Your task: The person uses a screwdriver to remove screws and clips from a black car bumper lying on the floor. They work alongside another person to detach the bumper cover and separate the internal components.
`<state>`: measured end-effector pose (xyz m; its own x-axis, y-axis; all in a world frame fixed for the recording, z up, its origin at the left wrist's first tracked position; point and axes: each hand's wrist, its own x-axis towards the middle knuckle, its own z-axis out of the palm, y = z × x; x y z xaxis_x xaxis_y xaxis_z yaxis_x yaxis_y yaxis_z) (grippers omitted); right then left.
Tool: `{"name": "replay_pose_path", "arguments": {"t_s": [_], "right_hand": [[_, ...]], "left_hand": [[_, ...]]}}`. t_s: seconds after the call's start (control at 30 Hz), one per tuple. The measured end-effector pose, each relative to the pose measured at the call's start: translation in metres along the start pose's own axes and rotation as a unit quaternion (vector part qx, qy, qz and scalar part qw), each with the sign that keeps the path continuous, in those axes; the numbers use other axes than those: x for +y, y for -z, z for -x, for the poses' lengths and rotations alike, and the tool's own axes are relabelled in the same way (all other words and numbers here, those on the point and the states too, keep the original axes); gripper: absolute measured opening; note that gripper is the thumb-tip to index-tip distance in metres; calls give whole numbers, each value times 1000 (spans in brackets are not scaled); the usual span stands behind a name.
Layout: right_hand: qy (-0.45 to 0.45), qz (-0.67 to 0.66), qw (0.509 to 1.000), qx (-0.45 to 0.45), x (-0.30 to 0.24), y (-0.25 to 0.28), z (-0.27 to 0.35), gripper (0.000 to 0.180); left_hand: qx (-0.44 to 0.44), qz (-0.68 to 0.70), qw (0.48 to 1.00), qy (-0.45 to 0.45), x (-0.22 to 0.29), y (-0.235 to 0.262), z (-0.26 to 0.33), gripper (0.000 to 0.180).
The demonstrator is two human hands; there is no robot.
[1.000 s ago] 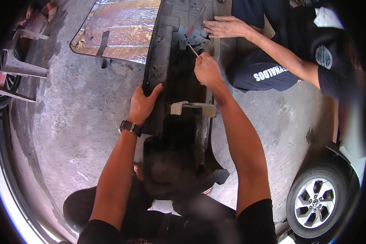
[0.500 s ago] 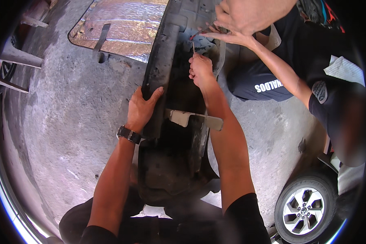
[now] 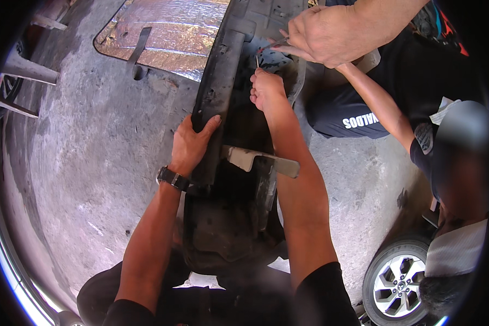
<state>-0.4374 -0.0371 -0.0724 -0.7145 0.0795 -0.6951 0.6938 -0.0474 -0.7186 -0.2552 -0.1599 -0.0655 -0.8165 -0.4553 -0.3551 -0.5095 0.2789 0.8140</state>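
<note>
A long black car part (image 3: 214, 81), apparently a bumper with its hollow inner side up, runs away from me between my arms. My left hand (image 3: 190, 144) grips its left edge, thumb on top and fingers down the outer side. Farther along, my right hand (image 3: 267, 89) is closed around a thin rod-like tool (image 3: 258, 61), whose far end points at a pale, bluish patch inside the part. Close to that end, another person's hand (image 3: 331, 35) works with a slim tool (image 3: 270, 45) that shows red near its tip. A second co-worker hand is partly hidden below it.
A pale flat bracket (image 3: 261, 160) juts across the part beside my right forearm. At the far left lies a foil-faced panel (image 3: 168, 35) with a dark strap. A person in dark clothes sits to the right. A car wheel (image 3: 399, 285) stands at the lower right.
The other person's upper hand has come lower and now covers more of the hand beneath it. That person's head has shifted. My own hands have barely moved.
</note>
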Motion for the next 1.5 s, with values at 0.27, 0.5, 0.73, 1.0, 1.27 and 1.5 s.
{"name": "replay_pose_path", "arguments": {"t_s": [0.27,0.5,0.73,1.0,1.27,1.5], "right_hand": [[6,-4,992,-128,1,58,6,28],[285,338,896,-32,66,158,177,33],[500,463,728,-77,136,152,322,17],[396,511,761,-40,193,105,333,26],[434,563,703,-4,205,86,318,32],[441,557,704,0,207,85,315,33]], "left_hand": [[5,-8,1000,-23,1,-4,-1,65],[-138,71,988,20,-3,17,-13,60],[-183,210,959,48,-11,18,-6,51],[-103,193,976,-11,-55,9,11,47],[-19,117,992,-39,-43,14,27,47],[-14,105,994,-38,-50,11,21,49]]}}
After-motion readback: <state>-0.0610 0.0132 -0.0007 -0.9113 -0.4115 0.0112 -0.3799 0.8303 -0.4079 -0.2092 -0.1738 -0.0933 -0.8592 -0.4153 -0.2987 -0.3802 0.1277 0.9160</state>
